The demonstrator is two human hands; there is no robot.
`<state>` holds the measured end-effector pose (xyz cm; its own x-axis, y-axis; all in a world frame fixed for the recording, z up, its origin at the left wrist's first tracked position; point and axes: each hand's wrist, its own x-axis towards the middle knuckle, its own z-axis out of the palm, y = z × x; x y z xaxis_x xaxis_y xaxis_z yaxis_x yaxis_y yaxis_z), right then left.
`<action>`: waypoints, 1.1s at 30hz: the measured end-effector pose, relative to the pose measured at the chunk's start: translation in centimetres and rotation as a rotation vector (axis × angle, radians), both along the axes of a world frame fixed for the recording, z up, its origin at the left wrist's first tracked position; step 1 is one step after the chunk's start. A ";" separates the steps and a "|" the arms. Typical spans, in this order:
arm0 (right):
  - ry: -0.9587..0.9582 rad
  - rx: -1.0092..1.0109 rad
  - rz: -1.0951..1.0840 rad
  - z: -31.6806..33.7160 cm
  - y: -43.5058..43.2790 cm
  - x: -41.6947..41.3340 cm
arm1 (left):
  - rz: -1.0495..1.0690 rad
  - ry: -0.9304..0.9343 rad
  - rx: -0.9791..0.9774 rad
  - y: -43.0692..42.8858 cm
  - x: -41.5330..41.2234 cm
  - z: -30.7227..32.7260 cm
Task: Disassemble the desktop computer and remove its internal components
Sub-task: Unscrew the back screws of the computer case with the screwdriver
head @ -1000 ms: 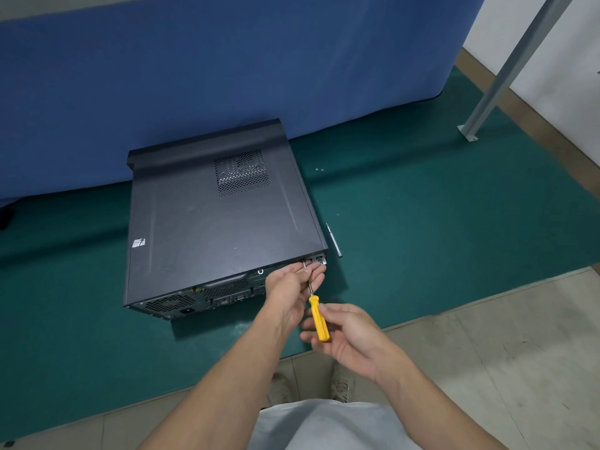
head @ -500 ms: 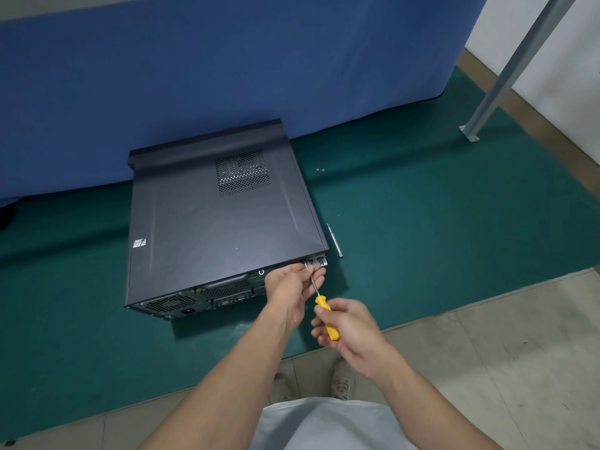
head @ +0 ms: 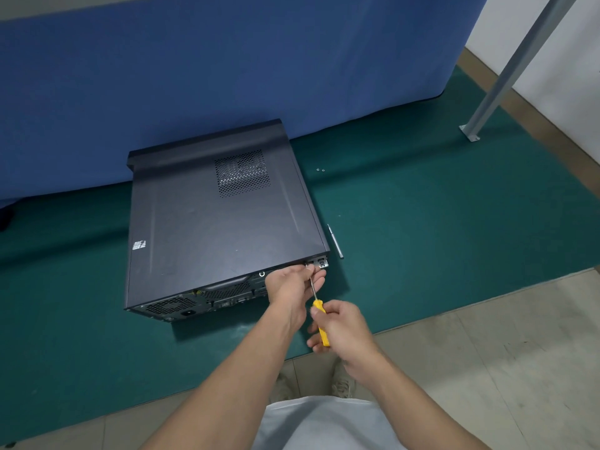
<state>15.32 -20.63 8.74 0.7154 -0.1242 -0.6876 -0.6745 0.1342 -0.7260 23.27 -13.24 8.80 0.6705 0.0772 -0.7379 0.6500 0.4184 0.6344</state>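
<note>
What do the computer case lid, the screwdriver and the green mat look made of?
The case lid: likely painted sheet metal, matte dark grey; punched vent holes, scuffs.
The screwdriver: smooth yellow handle, probably plastic; thin bare steel shaft by its shine.
The mat: looks like felt or low-pile carpet, dull green, no sheen; cannot tell which.

A: What colour was the case (head: 211,228)?
B: Dark grey, nearly black, with a dotted vent (head: 242,173) toward its upper right and a small white sticker (head: 139,244) at its left.
A: And the screwdriver (head: 321,326)?
B: Yellow handle, silver shaft.
A: Around it?
B: A teal mat (head: 422,238), a blue cloth (head: 227,60) across the top of the frame, beige tiles (head: 487,352) lower right.
</note>
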 end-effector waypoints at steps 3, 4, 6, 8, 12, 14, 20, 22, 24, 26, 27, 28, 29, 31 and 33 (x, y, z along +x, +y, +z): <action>-0.063 -0.345 0.100 -0.2 0.6 0.0 | 0.035 0.014 0.159 -0.6 0.1 -0.3; -0.058 -0.292 0.088 -0.2 0.5 0.0 | 0.049 0.019 0.170 -0.7 0.3 -0.3; 0.011 0.053 -0.004 0.1 -0.3 0.0 | 0.060 0.029 0.112 -0.6 0.4 -0.1; 0.107 0.488 -0.104 0.5 -1.3 0.0 | 0.045 0.022 0.013 -0.3 0.3 0.0; 0.085 0.529 -0.151 0.1 -1.6 0.0 | 0.011 0.003 -0.050 0.1 0.1 -0.1; 0.036 0.222 -0.122 -0.2 -0.5 0.1 | -0.001 0.010 0.017 0.0 0.1 -0.2; 0.008 0.149 -0.141 0.2 0.2 0.1 | -0.006 0.020 0.090 -0.2 0.3 -0.1; 0.034 0.341 -0.179 0.6 -0.3 -0.1 | -0.005 0.017 0.044 0.0 0.3 0.0; 0.045 0.358 -0.180 0.5 -0.5 -0.1 | -0.014 0.008 0.011 0.2 0.2 0.0; 0.057 0.259 -0.152 0.4 -0.3 -0.1 | -0.010 0.006 0.005 0.2 0.1 -0.1; 0.057 0.206 -0.139 0.3 -0.1 0.0 | -0.002 0.007 0.009 0.2 0.1 -0.1; 0.055 0.163 -0.131 0.2 0.1 0.1 | 0.006 0.010 0.015 0.2 0.1 -0.1; 0.052 0.126 -0.121 0.2 0.2 0.1 | 0.012 0.012 0.020 0.2 0.1 -0.2; 0.031 0.054 -0.089 0.0 0.2 0.1 | 0.012 0.009 0.031 0.1 0.0 -0.3; 0.006 -0.010 -0.049 -0.2 -0.2 0.1 | 0.000 0.000 0.047 0.1 0.0 -0.5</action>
<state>15.40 -20.81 8.57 0.7039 -0.1659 -0.6906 -0.6718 0.1599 -0.7232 23.27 -13.12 8.32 0.6705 0.1122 -0.7334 0.6498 0.3883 0.6534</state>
